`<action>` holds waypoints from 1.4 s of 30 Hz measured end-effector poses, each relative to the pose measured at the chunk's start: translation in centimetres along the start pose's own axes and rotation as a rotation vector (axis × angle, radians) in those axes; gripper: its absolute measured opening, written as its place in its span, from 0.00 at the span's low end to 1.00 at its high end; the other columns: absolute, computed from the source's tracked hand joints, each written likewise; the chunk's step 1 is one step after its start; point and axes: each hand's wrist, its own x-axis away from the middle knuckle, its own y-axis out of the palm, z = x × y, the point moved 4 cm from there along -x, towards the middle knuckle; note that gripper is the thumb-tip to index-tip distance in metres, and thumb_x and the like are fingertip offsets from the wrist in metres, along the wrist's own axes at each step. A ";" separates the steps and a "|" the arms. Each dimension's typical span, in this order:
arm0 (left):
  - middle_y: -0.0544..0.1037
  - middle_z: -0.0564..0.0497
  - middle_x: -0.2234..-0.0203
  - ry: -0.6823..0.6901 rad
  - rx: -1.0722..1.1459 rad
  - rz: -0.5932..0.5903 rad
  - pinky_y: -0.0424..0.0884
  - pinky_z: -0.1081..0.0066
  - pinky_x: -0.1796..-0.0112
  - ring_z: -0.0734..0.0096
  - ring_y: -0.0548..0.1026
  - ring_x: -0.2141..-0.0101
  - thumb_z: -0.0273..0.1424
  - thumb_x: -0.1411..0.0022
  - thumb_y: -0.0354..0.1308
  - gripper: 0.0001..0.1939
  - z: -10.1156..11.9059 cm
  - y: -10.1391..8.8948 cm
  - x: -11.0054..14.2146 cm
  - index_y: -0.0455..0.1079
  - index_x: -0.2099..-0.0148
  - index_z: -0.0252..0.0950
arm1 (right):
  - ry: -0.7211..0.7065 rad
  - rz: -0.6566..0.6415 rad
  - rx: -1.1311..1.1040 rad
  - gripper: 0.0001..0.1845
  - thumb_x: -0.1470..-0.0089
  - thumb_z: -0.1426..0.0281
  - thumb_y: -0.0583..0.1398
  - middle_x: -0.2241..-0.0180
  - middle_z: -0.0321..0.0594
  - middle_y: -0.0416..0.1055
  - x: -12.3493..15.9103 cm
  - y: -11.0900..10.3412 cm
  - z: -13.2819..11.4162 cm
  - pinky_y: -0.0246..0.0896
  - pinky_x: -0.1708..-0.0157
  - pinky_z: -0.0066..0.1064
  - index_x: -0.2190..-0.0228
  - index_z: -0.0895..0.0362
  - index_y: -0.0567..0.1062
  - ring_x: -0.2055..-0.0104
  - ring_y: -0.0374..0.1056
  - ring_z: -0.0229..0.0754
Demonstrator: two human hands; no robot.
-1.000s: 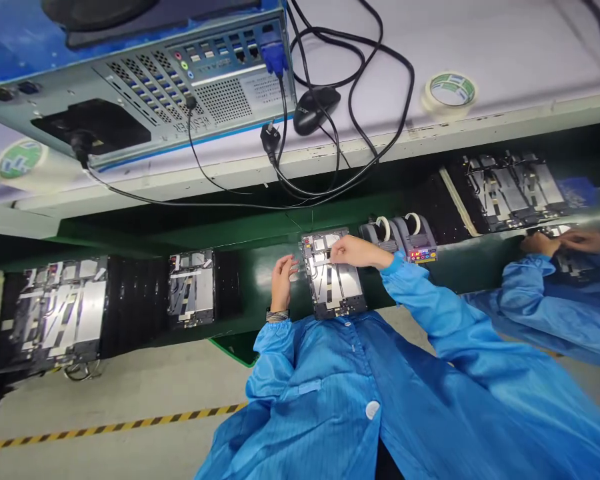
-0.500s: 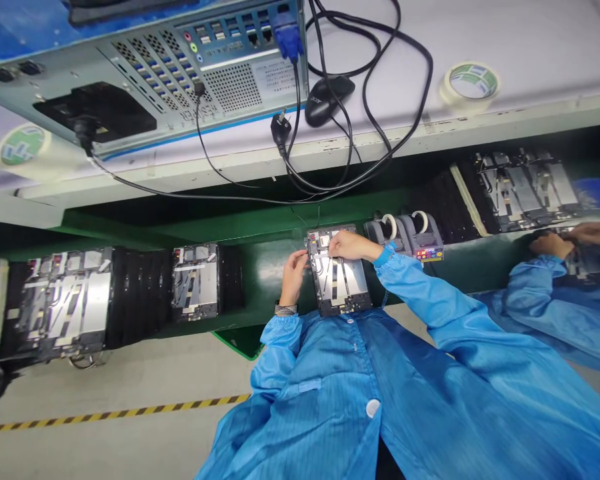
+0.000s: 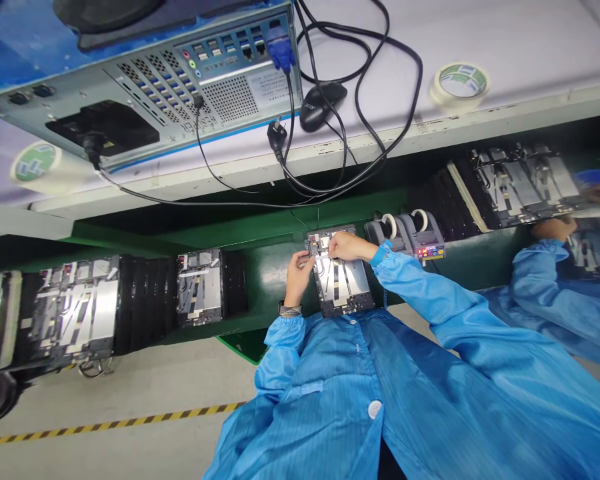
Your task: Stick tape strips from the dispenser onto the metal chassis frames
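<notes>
An opened tablet chassis (image 3: 344,283) with silver plates and black strips lies on the green conveyor belt (image 3: 270,273) in front of me. My left hand (image 3: 300,275) rests at its left edge with fingers curled against the frame near the top corner. My right hand (image 3: 347,245) lies over the chassis top, fingers pressed together on a small part there that I cannot make out. Both arms wear blue sleeves. Just right of the chassis stand two grey tape dispensers (image 3: 414,235).
More opened chassis lie on the belt at left (image 3: 199,288) and far left (image 3: 73,320). A co-worker in blue works at the right (image 3: 555,230) beside other chassis (image 3: 523,183). On the shelf above sit a computer case (image 3: 145,80), a mouse (image 3: 319,105), cables and tape rolls (image 3: 459,83).
My left hand has moved from beside the chassis onto its left top corner. My right hand stays on the top of the chassis. The co-worker's hands have shifted.
</notes>
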 end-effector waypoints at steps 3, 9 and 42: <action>0.80 0.45 0.53 0.023 -0.124 0.000 0.74 0.67 0.54 0.65 0.79 0.55 0.37 0.38 0.66 0.17 0.6 0.1 -0.1 0.72 0.50 0.37 | 0.017 -0.030 0.048 0.03 0.52 0.70 0.70 0.72 0.39 0.80 0.2 -0.1 -0.1 0.59 0.71 0.26 0.72 0.57 0.84 0.70 0.73 0.40; 0.82 0.43 0.53 0.072 -0.605 0.036 0.74 0.66 0.56 0.62 0.81 0.55 0.33 0.37 0.62 0.16 3.3 0.6 0.5 0.73 0.47 0.37 | 0.053 -0.061 0.104 0.06 0.47 0.69 0.67 0.66 0.41 0.82 1.1 -0.5 -1.1 0.60 0.69 0.25 0.68 0.56 0.85 0.65 0.75 0.41; 0.63 0.38 0.30 0.636 -1.313 -0.333 0.55 0.46 0.31 0.51 0.58 0.29 0.40 0.24 0.46 0.33 5.2 7.0 10.4 0.51 0.24 0.33 | 0.076 0.184 -0.207 0.06 0.49 0.70 0.67 0.76 0.39 0.78 2.6 -0.6 5.2 0.57 0.74 0.25 0.75 0.59 0.84 0.72 0.72 0.38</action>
